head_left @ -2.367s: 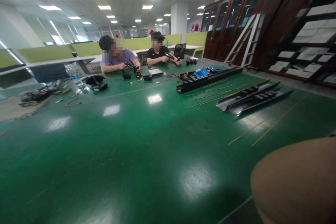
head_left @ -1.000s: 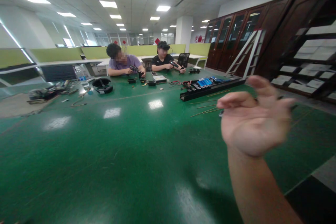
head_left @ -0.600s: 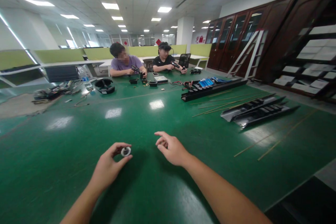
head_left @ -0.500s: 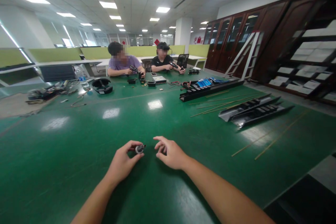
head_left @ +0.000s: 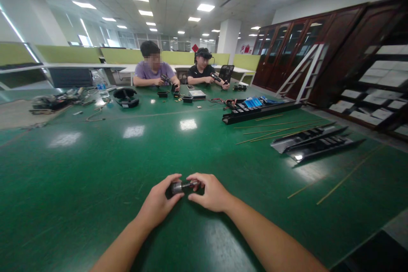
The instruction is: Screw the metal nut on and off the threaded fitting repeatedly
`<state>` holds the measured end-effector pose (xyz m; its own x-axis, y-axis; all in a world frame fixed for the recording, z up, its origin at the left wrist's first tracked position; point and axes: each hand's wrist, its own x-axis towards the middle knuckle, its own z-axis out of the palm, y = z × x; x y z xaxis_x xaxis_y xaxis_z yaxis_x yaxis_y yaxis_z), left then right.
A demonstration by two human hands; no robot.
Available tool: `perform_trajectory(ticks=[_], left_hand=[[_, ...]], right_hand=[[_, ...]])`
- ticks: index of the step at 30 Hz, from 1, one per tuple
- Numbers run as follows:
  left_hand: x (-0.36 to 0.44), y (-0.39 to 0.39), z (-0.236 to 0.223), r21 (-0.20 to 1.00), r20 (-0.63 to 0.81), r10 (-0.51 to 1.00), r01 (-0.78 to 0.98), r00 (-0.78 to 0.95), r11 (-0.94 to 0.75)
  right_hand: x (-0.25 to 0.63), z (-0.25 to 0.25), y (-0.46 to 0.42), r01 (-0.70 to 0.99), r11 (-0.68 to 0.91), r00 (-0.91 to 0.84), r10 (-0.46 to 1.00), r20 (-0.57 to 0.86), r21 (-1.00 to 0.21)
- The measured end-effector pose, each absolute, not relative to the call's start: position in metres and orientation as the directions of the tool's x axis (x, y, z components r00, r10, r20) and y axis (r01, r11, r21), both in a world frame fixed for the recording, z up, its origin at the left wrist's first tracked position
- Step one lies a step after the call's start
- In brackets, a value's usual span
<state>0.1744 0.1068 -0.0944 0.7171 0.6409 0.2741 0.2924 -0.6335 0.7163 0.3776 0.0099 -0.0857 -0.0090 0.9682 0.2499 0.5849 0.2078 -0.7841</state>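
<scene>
A small metal cylinder (head_left: 182, 186) with a thin shaft lies crosswise between both my hands, low over the green table (head_left: 95, 157). My left hand (head_left: 159, 202) pinches its thicker left end with thumb and fingers. My right hand (head_left: 210, 192) is closed on the thinner right end with its fingertips. Both forearms reach in from the bottom edge.
Two people sit at the far end holding tools, with small parts (head_left: 188, 95) before them. Long black trays (head_left: 255, 110) and black rails (head_left: 315, 142) lie at the right, with thin wooden rods (head_left: 277, 129). A black round object (head_left: 126, 97) and clutter (head_left: 54, 102) are far left.
My right hand came down from in front of the camera to the table. My left hand came in holding the small metal part, and the two hands closed together on it.
</scene>
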Motion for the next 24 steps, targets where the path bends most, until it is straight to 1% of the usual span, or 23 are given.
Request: perform_trajectory(ticks=[5,11,16,20,24], left_hand=[[0.1743,0.1039,-0.0933,0.708,0.279,0.604,0.265,0.747,-0.654],[0.1756,0.0998,-0.0909,0.704,0.271,0.572,0.245,0.775,-0.666],[0.1757,0.0993,-0.0902,0.704,0.269,0.567,0.243,0.778,-0.667],[0.1758,0.0999,-0.0924,0.708,0.260,0.564,0.242,0.784,-0.664],[0.1757,0.0985,-0.0948,0.708,0.255,0.571,0.252,0.780,-0.660]], right_hand=[[0.3774,-0.0858,0.0089,0.585,0.212,-0.004,0.966,0.259,-0.783],[0.3752,-0.0845,0.0071,0.644,0.229,-0.039,0.963,0.267,-0.730],[0.3728,-0.0857,0.0074,0.658,0.240,-0.055,0.961,0.273,-0.714],[0.3720,-0.0866,0.0082,0.667,0.209,-0.031,0.967,0.254,-0.715],[0.3725,-0.0860,0.0080,0.709,0.200,-0.036,0.968,0.249,-0.676]])
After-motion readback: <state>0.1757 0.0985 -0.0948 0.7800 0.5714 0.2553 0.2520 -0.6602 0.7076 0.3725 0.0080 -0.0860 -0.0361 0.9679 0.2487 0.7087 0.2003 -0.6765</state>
